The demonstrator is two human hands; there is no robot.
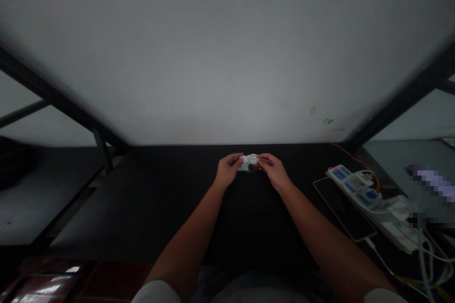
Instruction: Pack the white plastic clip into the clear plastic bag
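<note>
Near the far part of the black table, my left hand (228, 169) pinches the left side of a small, pale, flat rectangular piece (244, 165). My right hand (273, 169) grips a small white disc with a ringed rim (253, 159) at its right edge. The disc overlaps the upper right of the pale piece. Just below the disc is a small dark roundish part (252, 168); whether it is attached to the pale piece I cannot tell. Both hands are close together, and their inner fingers are partly hidden.
A white and blue power strip (355, 187) with plugs and tangled white cables (426, 251) lies on the right. A phone (344, 208) with a charging cable sits beside it. The black table (159, 199) meets a grey wall (220, 57), with dark metal bars (71, 99) at both sides.
</note>
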